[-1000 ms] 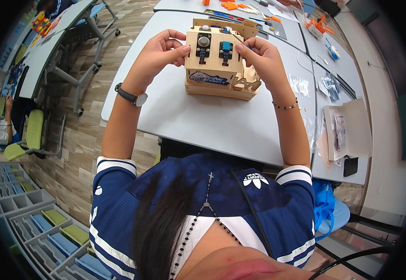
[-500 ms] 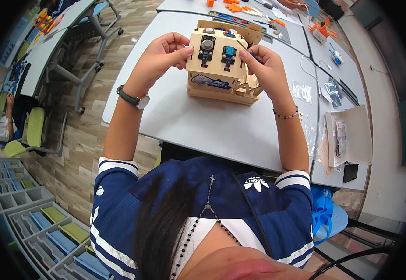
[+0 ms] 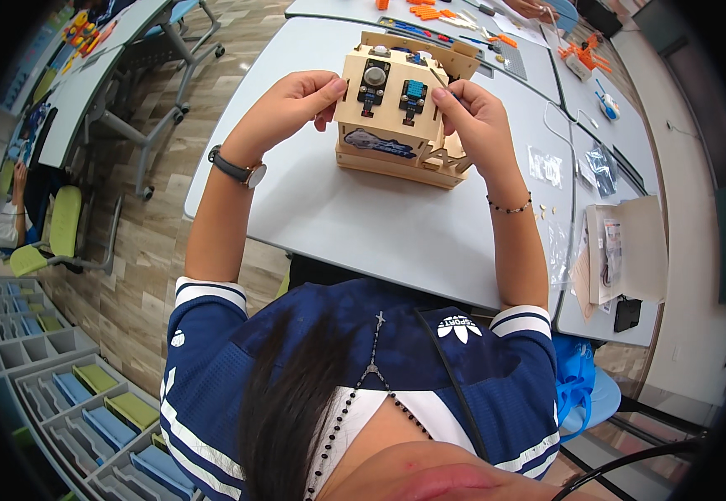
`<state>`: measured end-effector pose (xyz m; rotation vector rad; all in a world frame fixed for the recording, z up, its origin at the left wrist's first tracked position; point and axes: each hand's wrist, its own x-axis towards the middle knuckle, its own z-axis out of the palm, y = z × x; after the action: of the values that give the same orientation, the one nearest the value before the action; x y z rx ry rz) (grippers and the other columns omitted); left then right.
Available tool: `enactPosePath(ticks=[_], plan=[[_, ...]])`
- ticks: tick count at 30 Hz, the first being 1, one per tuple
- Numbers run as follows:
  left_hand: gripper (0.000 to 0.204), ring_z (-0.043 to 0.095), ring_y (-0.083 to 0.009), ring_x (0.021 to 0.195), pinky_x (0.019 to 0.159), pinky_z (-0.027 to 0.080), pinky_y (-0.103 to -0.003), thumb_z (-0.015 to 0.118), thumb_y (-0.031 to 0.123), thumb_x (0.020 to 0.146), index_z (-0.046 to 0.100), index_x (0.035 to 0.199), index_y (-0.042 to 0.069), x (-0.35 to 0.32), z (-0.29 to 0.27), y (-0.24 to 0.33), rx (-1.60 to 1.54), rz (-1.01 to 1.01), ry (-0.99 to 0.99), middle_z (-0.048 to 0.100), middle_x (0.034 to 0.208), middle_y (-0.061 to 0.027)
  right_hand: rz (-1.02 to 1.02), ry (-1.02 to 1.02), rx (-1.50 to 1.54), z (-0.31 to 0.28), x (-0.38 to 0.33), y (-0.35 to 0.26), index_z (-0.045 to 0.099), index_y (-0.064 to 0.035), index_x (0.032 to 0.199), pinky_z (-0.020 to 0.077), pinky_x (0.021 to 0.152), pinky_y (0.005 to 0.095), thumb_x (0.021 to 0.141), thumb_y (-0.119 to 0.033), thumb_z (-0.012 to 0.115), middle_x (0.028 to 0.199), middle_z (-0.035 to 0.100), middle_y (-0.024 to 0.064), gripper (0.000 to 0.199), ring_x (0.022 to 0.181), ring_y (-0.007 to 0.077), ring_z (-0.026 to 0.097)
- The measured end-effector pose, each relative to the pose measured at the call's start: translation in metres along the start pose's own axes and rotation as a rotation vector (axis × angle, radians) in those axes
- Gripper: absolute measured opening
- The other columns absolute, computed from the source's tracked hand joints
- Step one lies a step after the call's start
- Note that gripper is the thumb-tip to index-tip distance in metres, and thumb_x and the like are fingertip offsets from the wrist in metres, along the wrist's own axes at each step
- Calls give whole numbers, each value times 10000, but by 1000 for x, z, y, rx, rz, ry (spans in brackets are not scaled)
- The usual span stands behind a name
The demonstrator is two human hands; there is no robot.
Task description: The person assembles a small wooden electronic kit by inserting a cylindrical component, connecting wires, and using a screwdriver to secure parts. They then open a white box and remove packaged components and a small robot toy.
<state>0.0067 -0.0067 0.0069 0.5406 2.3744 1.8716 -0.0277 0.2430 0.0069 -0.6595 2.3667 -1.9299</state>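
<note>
A light wooden box-like house model (image 3: 371, 163) stands on the white table in front of me. Its sloped wooden roof panel (image 3: 385, 117) carries a black module with a round silver sensor (image 3: 374, 77) and another with a blue gridded sensor (image 3: 415, 88). My left hand (image 3: 303, 100) pinches the panel's left edge between thumb and fingers. At the right edge, my right hand (image 3: 473, 113) grips the panel with its thumb on top; its other fingers are partly hidden. A thin dark stick-like piece (image 3: 438, 78) shows by the right fingertips; I cannot make out what it is.
Clear plastic bags (image 3: 544, 167) and an opened white box (image 3: 626, 250) lie to the right, near a black phone-like object (image 3: 627, 314). Orange building pieces (image 3: 431, 12) and a grey baseplate (image 3: 510, 60) are farther back. At far left, a person sits near a green chair (image 3: 64, 224).
The left fingers have curled in closer at the panel's edge. The model sits slightly lower and farther right in the picture. The right hand keeps its place at the right edge.
</note>
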Motion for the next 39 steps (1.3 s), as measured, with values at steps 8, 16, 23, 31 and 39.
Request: enactPosePath(ticks=[8, 16, 23, 31, 39], plan=[[357, 472, -58, 612, 615, 434, -215, 481, 373, 939, 580, 790, 65, 2, -1, -10, -8, 0, -23, 515, 651, 35, 15, -14, 46, 1, 0, 4, 560, -36, 771, 351, 489, 179, 879, -263, 606, 589, 509, -36, 256, 534, 29, 454], [355, 458, -73, 643, 667, 410, -216, 443, 369, 950, 538, 785, 70, 2, 10, -15, -135, 29, 21, 496, 668, 27, 239, -181, 339, -12, 2, 6, 579, -93, 775, 210, 406, 156, 868, -309, 610, 543, 492, -41, 237, 448, -10, 331], [345, 450, -78, 644, 643, 392, -205, 450, 356, 952, 522, 774, 68, -2, 18, -21, -181, 64, 85, 490, 675, 15, 207, -152, 306, -9, 0, 3, 565, -91, 774, 189, 407, 156, 889, -269, 583, 540, 451, -67, 213, 432, -10, 263], [276, 462, -106, 680, 665, 396, -240, 415, 226, 966, 524, 803, 32, 0, 11, -37, -130, 251, 193, 501, 774, -25, -140, 144, 8, -32, -5, -5, 603, -15, 832, 374, 559, 182, 865, -260, 610, 683, 562, -16, 247, 612, 37, 465], [460, 396, -235, 1239, 1050, 264, -369, 480, 311, 924, 441, 1285, 28, -16, -15, -5, 577, 527, 497, 470, 1294, -123, 107, 398, -615, -140, -64, 11, 615, -13, 851, 450, 660, 284, 819, -216, 579, 764, 606, 84, 209, 689, 172, 550]])
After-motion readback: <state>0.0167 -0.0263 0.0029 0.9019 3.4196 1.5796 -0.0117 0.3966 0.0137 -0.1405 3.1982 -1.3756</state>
